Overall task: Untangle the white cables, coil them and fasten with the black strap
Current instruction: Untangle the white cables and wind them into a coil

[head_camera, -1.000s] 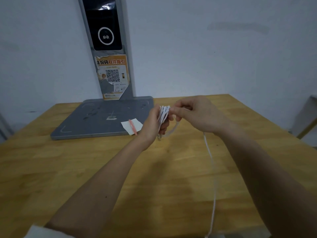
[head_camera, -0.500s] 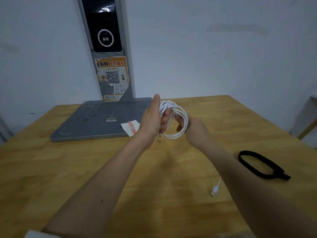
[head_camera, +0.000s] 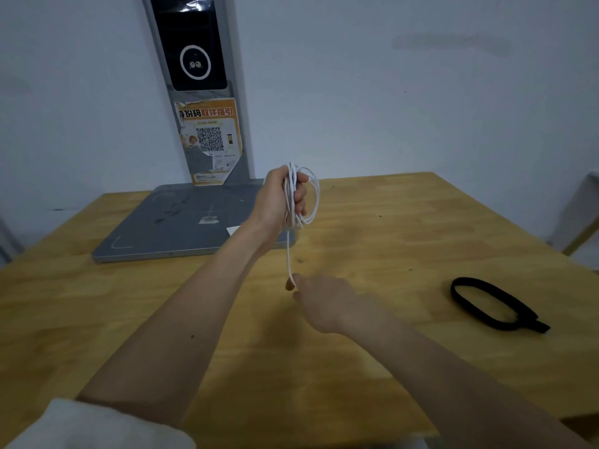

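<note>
The left hand (head_camera: 278,199) grips the coiled white cables (head_camera: 303,192) above the table (head_camera: 372,228). At its 6 o'clock, the right hand (head_camera: 319,298) pinches the hanging cable end. The black strap (head_camera: 496,303) lies at 3 o'clock.

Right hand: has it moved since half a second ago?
Yes. The right hand has dropped from the white cable coil toward the near table edge, pinching the loose cable end.

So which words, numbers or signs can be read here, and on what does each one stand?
"份码取件指引": orange poster on the grey post; its first character is torn.
QR code on the poster: visible, cannot be decoded.
Small print under the QR code: too small to read.
Label on the grey base: blurred.
</note>
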